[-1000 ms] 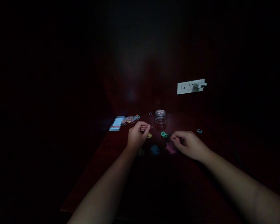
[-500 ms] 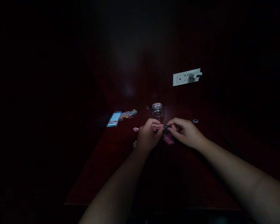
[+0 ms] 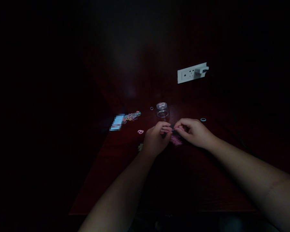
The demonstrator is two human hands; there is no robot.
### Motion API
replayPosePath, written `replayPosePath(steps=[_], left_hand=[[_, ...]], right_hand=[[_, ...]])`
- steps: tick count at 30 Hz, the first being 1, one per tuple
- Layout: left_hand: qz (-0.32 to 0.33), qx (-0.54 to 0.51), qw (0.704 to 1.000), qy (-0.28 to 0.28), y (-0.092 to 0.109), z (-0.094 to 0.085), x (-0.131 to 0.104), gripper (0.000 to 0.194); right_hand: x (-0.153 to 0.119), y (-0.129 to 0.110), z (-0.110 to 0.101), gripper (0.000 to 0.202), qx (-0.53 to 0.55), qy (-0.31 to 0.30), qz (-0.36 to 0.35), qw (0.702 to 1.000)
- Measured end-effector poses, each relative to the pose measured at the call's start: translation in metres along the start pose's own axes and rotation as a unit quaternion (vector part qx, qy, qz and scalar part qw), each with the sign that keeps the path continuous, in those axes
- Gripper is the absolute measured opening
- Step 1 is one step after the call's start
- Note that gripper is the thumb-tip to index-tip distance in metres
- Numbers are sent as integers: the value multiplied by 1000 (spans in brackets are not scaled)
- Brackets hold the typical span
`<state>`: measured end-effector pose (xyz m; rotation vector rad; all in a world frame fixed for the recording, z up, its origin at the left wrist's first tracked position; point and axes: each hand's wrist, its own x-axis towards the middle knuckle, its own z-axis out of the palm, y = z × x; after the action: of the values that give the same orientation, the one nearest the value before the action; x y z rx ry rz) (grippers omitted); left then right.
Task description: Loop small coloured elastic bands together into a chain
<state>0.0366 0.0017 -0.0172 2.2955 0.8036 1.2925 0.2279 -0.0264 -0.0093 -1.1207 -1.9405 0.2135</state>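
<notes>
My left hand (image 3: pixel 157 138) and my right hand (image 3: pixel 192 131) meet fingertip to fingertip above the dark red table. Both are pinched around something small and thin between them, too dim to make out. Just below the fingertips lies a pile of pink bands (image 3: pixel 176 140). A pale greenish pile (image 3: pixel 140 147) is partly hidden by my left wrist, and pink rings (image 3: pixel 140 131) lie to the left of that hand. Beyond my hands stands a clear jar (image 3: pixel 162 111) with its lid on.
A heap of mixed coloured bands (image 3: pixel 132 116) lies at the left beside a pixelated bright rectangle (image 3: pixel 117 122). One small ring (image 3: pixel 151 108) is left of the jar; a blue ring (image 3: pixel 203 119) lies at right. A wall socket (image 3: pixel 192 73) holds a plug.
The fingertips of my two hands have come closer together, and my right hand's fingers are pressed tighter. The view has tilted slightly, so the socket and jar appear higher.
</notes>
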Motion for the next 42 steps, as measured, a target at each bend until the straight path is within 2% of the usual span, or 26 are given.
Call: replayPosePath(steps=[8,16,20,29,42], left_hand=[[2,52,999,3,-4,-4,1,21],[-1,63,998,1,-3,-6,0,20],[-6,66,998,-1,-3,-5,0,19],[-10,66,998,-5,0,-7,1,17],[-14,59,998,-14,1,-5,1,17]], right_hand=[[1,1,-1,15,-6,-38,12,999],[3,2,-7,18,-1,-16,18,1000],[2,1,-6,11,-3,-26,26,999],[3,-1,-5,6,0,-44,-20,999],[1,0,-5,15,-15,-75,-1,997]])
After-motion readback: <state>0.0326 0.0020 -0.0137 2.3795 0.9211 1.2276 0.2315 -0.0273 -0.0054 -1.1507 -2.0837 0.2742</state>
